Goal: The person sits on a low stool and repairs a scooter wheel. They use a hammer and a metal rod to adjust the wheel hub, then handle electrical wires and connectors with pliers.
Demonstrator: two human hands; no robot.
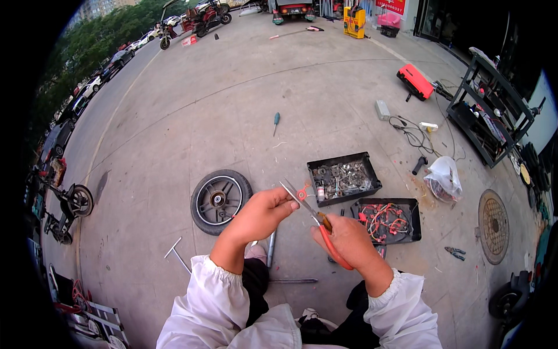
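My right hand (pixel 349 239) grips a pair of scissors (pixel 329 243) with orange-red handles, their pointed blades parted and angled up to the left. Beside the blades, the thumb and fingers of my left hand (pixel 258 214) are pinched together. A small orange-red looped piece (pixel 302 192), perhaps wire, shows by the blades near those fingertips; whether the left fingers hold it cannot be made out. Just beyond my hands lies a black tray (pixel 344 200) of small metal hardware. Nearer my right hand sits a second black tray (pixel 414 224) with red and white wires.
A wheel with a tyre (pixel 244 185) lies left of my hands, near a T-handle wrench (pixel 176 249). Ahead is a screwdriver (pixel 276 119). On the right are pliers (pixel 455 253), a plastic bag (pixel 443 177), a manhole cover (pixel 494 227), a red case (pixel 415 80) and a black cart (pixel 465 87).
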